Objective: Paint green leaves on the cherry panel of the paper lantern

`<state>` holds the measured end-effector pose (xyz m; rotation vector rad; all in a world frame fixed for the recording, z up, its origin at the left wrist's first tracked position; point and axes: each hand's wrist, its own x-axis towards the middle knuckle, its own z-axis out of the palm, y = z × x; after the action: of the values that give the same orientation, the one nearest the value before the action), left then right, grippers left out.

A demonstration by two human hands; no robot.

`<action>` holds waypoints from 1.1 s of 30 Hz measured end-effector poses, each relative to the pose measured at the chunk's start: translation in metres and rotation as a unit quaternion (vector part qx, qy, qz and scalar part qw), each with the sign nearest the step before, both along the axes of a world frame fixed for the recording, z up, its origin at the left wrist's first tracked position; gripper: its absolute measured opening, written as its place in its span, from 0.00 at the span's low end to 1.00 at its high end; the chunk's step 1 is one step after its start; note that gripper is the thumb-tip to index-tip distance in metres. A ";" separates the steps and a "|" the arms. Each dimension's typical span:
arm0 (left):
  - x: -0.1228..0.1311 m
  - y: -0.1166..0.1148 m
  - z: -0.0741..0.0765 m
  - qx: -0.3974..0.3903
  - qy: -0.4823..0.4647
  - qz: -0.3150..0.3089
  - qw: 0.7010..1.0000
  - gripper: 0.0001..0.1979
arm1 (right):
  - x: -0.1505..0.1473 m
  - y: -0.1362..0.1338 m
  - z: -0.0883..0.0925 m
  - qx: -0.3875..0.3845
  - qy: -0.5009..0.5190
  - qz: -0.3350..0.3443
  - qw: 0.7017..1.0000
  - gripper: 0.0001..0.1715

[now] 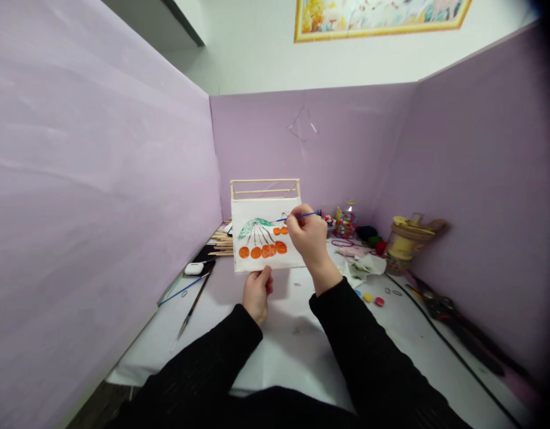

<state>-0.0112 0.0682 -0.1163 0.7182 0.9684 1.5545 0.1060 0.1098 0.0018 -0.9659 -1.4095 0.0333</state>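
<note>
Two hands, one painted panel, one slim brush

The painted panel (261, 235) stands nearly upright over the white table (283, 333), facing the person. The left hand (257, 296) pinches its lower edge, thumb uppermost and the other fingers curled below. The right hand (309, 238) pinches a blue brush (308, 214) between thumb and fingertips, its tip beside the green paint; whether it touches cannot be told.

The panel looks light and fairly stiff, probably easy to tip from a single bottom hold. Its white margins seem the safest grip, since the orange discs (268, 251) and green patch could smear if wet. Slender wooden bars (266, 180) rise behind the top edge; they look fragile, a poor place to squeeze. The brush should weigh almost nothing, its thin handle perhaps prone to rolling between the fingers.
</note>
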 end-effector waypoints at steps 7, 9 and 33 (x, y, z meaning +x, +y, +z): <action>0.000 -0.001 0.001 0.006 0.004 0.000 1.000 0.20 | -0.001 0.001 -0.001 0.004 -0.016 -0.003 1.000 0.05; 0.000 -0.001 0.001 0.006 0.004 -0.001 1.000 0.20 | -0.002 0.001 -0.001 0.008 -0.015 -0.003 1.000 0.05; 0.000 0.000 0.000 -0.003 -0.002 -0.004 1.000 0.20 | -0.003 0.001 -0.003 -0.008 -0.045 -0.001 0.999 0.07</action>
<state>-0.0112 0.0677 -0.1163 0.7143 0.9654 1.5454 0.1026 0.1111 -0.0009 -0.9918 -1.4924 -0.0006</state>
